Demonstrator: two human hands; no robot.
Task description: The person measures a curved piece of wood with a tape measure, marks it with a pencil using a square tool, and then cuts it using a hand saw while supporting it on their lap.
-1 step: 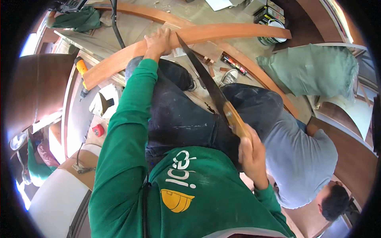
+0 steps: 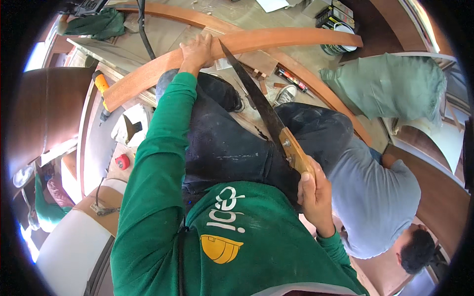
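Observation:
A long curved strip of reddish wood (image 2: pixel 269 40) lies across in front of me, its left part close to my bent knee. My left hand (image 2: pixel 196 53) is closed over the strip left of its middle, pressing on it. In my right hand (image 2: pixel 317 200) is the wooden handle of a handsaw (image 2: pixel 253 96), gripped near my lap. The dark blade slants up and away to the left. Its narrow tip meets the near edge of the strip just right of my left hand.
A co-worker in a grey shirt (image 2: pixel 377 197) bends close on my right. Behind the strip are another curved wooden piece (image 2: pixel 326 91), a sealant tube (image 2: pixel 291 79) and a bucket (image 2: pixel 340 43). On the left are a yellow drill (image 2: pixel 101 86) and a red tape measure (image 2: pixel 122 162).
My right hand and the saw handle have shifted very slightly toward me. My left hand and the wooden strip stay where they were.

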